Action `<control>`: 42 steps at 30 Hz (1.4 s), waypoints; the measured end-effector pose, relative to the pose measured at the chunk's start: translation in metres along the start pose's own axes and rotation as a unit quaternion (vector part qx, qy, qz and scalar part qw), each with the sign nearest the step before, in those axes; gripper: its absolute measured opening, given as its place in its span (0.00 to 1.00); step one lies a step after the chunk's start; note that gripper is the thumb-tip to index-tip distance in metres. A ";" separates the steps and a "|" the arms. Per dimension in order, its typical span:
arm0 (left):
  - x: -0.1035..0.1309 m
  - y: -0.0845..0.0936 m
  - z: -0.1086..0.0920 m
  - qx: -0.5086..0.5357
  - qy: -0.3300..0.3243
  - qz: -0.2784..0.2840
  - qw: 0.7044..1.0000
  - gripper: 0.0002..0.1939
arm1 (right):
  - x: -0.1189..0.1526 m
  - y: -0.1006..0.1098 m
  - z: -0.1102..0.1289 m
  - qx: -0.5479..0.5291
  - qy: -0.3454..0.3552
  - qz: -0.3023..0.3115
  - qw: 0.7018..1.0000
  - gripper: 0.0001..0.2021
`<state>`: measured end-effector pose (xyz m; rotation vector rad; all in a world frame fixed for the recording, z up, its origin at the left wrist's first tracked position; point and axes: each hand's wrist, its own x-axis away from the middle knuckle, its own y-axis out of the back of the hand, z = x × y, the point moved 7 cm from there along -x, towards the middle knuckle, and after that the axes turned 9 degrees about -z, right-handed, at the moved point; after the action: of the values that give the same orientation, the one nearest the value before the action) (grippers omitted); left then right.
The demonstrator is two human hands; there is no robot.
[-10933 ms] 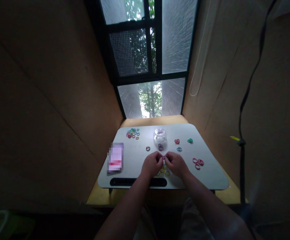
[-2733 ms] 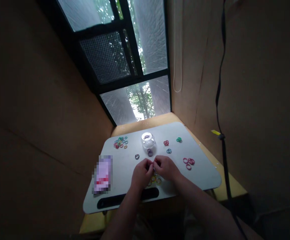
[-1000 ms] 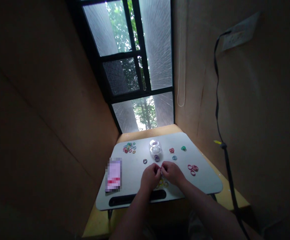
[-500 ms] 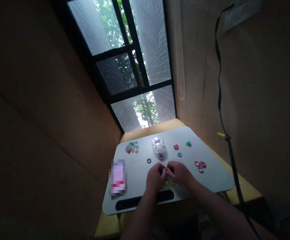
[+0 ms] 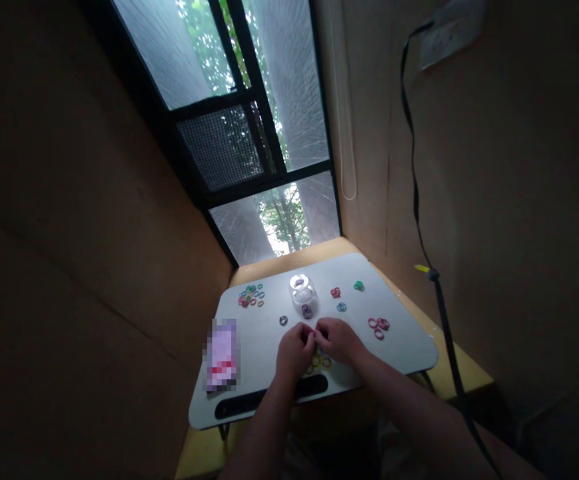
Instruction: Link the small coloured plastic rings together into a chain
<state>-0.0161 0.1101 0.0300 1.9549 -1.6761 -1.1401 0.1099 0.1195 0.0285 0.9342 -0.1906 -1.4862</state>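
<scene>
My left hand (image 5: 295,348) and my right hand (image 5: 338,339) meet fingertip to fingertip over the white table (image 5: 264,347). Both are closed in a pinch; a tiny reddish bit shows between them, too small to name. Yellow rings (image 5: 325,362) lie just below my hands. Beyond them stands a clear round jar (image 5: 302,291), with purple rings (image 5: 307,311) at its base. One dark ring (image 5: 284,321) lies left of these. To the right are small groups of red rings (image 5: 336,293), blue rings (image 5: 342,307), green rings (image 5: 358,286) and pink-red rings (image 5: 379,327).
A pile of mixed coloured rings (image 5: 250,295) lies at the table's back left. The purple pouch-like item (image 5: 222,355), blurred, is at the left edge. A black slot (image 5: 242,404) runs along the near edge. A black cord (image 5: 444,320) hangs at the right.
The view has shifted, so the table and hands appear further left. My hands remain pinched together above the yellow rings.
</scene>
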 end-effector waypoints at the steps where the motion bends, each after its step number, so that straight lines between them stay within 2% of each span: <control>1: 0.000 0.000 0.000 -0.003 0.000 -0.002 1.000 0.07 | 0.000 0.000 0.000 0.003 0.000 -0.001 1.000 0.08; 42: 0.005 0.004 0.002 -0.002 -0.010 -0.008 1.000 0.07 | 0.002 -0.001 0.005 0.034 0.020 -0.032 0.999 0.09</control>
<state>-0.0202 0.1053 0.0296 1.9643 -1.6692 -1.1717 0.1061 0.1157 0.0299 1.0321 -0.1856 -1.5269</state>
